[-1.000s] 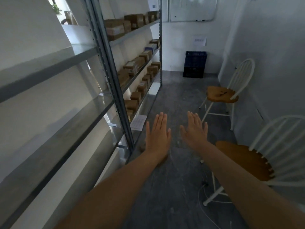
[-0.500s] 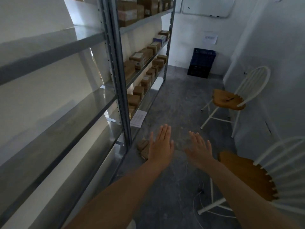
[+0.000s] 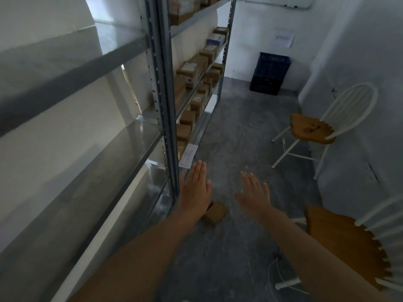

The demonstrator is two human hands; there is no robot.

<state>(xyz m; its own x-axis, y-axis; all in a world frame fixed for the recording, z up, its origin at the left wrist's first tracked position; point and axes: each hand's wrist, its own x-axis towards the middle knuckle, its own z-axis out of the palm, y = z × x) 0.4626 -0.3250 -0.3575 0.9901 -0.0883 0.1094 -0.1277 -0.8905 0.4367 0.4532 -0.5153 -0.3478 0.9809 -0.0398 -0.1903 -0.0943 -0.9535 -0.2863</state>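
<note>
Currently in hand: nothing; both arms are stretched forward, palms down, over the floor.
Left hand: flat, fingers straight and pressed together, just beside the shelf upright.
Right hand: flat, fingers straight and slightly spread, apart from the left hand.
Small cardboard box: lies on the floor near the foot of the upright, partly hidden behind the left wrist, touched by neither hand.
Risk, box: it sits in the walkway, so a step forward could kick or crush it.
Risk, upright: the left hand is close to its metal edge, and a sideways drift could scrape the knuckles.
Risk, near chair: its seat is close under the right forearm, so a lowered arm could knock it.
Risk, cable: it trails loose on the floor beside that chair and could snag a foot.
Risk, light: the room is dim, so low objects are easy to miss.
Racking: grey steel with a perforated upright and smooth shelves with a dull sheen.
Shelved boxes: brown matte cardboard, rectangular, some labelled.
Floor: mottled grey, rough-looking, probably concrete.
Chairs: white spindle hoop backs and wooden seats; the far chair stands against the wall.
Crate: blue latticed plastic, at the end wall.
</note>
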